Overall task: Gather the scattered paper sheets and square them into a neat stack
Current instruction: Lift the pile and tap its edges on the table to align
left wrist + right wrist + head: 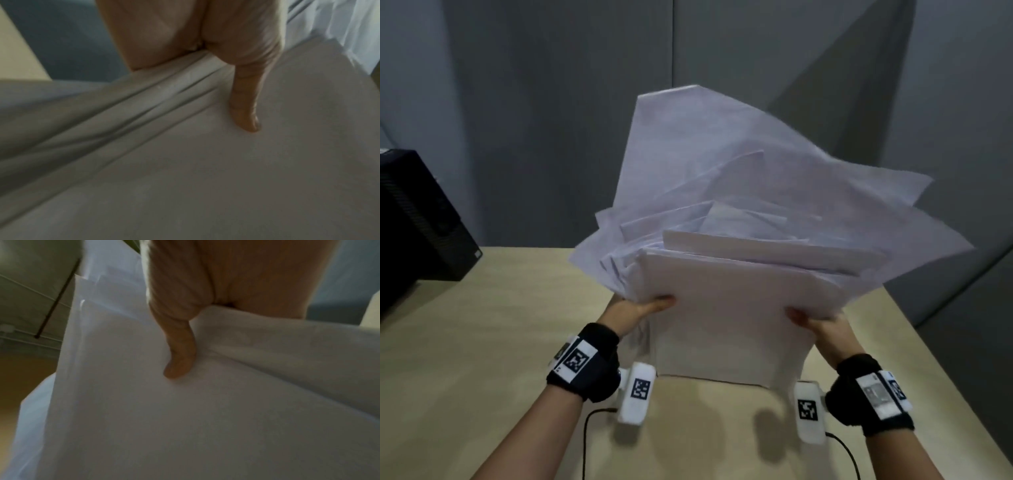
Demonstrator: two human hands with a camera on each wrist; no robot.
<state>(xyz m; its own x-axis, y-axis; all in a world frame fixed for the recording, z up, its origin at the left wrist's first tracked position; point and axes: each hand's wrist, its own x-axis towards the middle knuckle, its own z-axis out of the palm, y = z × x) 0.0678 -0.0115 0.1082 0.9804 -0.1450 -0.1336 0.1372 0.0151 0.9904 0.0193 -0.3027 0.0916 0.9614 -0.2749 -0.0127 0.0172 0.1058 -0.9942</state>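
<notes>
both of our hands hold the paper sheets (736,260) up on edge, the left hand (635,313) gripping the left side and the right hand (822,325) the right, each thumb pressed on the near face, with the bottom edge touching the surface (482,342). the sheets fan out unevenly at the top, corners jutting in different directions. we see the pale wood surface run back to grey wall panels (551,102), with a black box (417,219) at its far left.
</notes>
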